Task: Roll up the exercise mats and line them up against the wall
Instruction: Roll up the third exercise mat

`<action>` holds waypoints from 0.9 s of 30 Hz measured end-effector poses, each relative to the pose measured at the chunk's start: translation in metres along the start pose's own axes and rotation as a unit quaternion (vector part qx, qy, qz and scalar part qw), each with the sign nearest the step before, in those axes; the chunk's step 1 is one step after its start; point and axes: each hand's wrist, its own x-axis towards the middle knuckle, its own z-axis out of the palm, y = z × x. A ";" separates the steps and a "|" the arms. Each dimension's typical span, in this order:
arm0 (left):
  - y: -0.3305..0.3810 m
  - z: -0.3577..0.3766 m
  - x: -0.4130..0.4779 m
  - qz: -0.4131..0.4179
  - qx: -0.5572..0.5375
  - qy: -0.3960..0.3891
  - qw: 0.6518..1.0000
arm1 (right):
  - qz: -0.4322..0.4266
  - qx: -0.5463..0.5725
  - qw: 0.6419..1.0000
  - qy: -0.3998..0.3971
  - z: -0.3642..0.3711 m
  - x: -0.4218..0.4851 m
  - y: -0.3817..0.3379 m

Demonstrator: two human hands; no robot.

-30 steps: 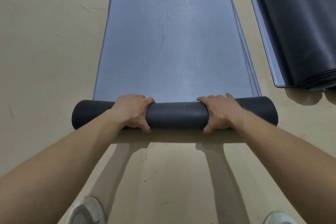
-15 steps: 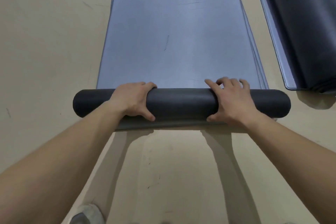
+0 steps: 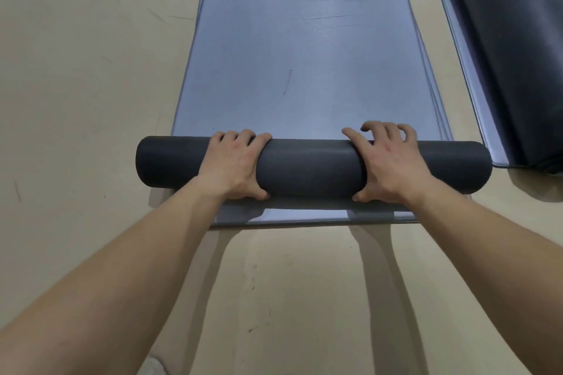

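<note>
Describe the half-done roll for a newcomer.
On the beige floor, a blue-grey mat runs up the centre. Across its near end lies a dark roll under the left hand and right hand; the roll at right is fatter and untouched.

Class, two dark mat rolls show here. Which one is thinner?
The centre roll held by the left hand and right hand; the right-edge roll is much thicker, untouched.

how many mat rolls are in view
2. One thin roll, its mat partly rolled, under the left hand and right hand; a thick roll at the right edge, cut off. Others may be unseen.
</note>
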 end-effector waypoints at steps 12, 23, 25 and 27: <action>0.035 -0.013 -0.053 -0.021 -0.044 -0.152 0.987 | -0.043 0.049 0.993 -0.099 -0.005 -0.048 -0.009; 0.023 -0.030 -0.039 0.009 -0.099 -0.205 0.974 | 0.049 0.045 0.997 -0.033 0.020 -0.083 -0.036; 0.021 -0.033 -0.031 0.010 -0.066 -0.199 0.978 | 0.059 0.077 0.995 -0.033 0.015 -0.063 -0.029; 0.027 -0.023 -0.040 0.008 0.019 -0.099 0.995 | 0.050 0.096 0.993 -0.049 0.008 -0.044 -0.022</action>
